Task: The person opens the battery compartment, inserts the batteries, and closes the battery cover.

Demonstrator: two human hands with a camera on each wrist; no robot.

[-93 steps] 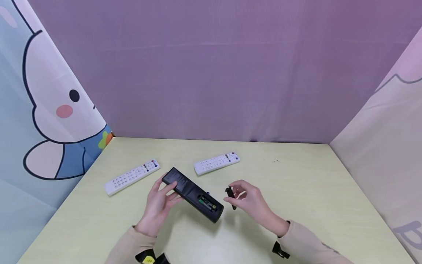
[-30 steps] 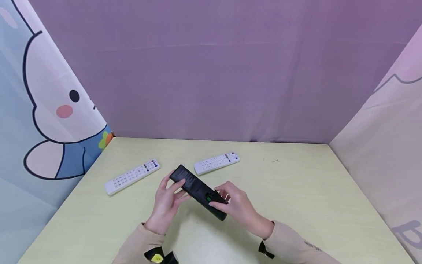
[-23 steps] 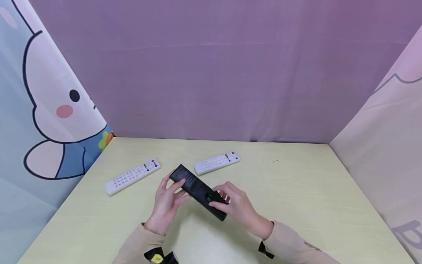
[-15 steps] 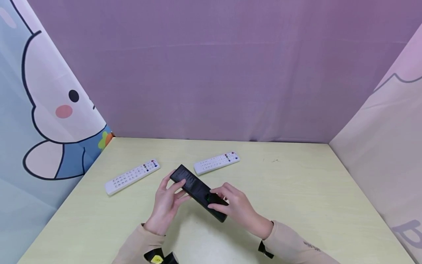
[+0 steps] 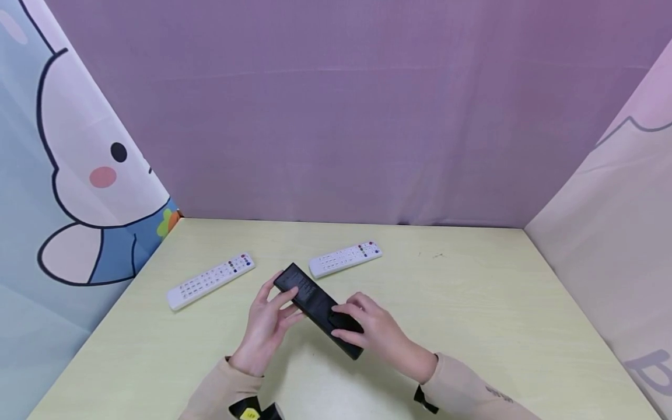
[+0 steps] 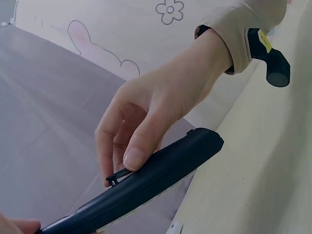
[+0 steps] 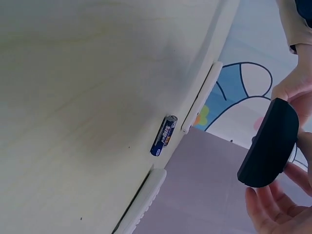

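Observation:
My left hand (image 5: pixel 264 326) grips the upper end of a black remote control (image 5: pixel 313 301), held back side up above the table with the thumb on its back. The thumb and fingers of my right hand (image 5: pixel 382 332) pinch a small black battery cover (image 5: pixel 343 321) over the compartment at the remote's lower end. In the left wrist view, the end of the battery cover (image 6: pixel 118 175) with its clip stands slightly raised off the remote (image 6: pixel 141 187). The compartment's inside is hidden.
Two white remotes lie button side up on the pale table (image 5: pixel 472 291): one white remote (image 5: pixel 212 282) at left, another white remote (image 5: pixel 345 259) farther back. In the right wrist view, a blue battery (image 7: pixel 165 135) lies on the table, possibly with a second beside it.
My right hand has brought the battery cover leftward from beside the remote onto its compartment, where a green battery showed earlier. The remote and left hand have shifted slightly right.

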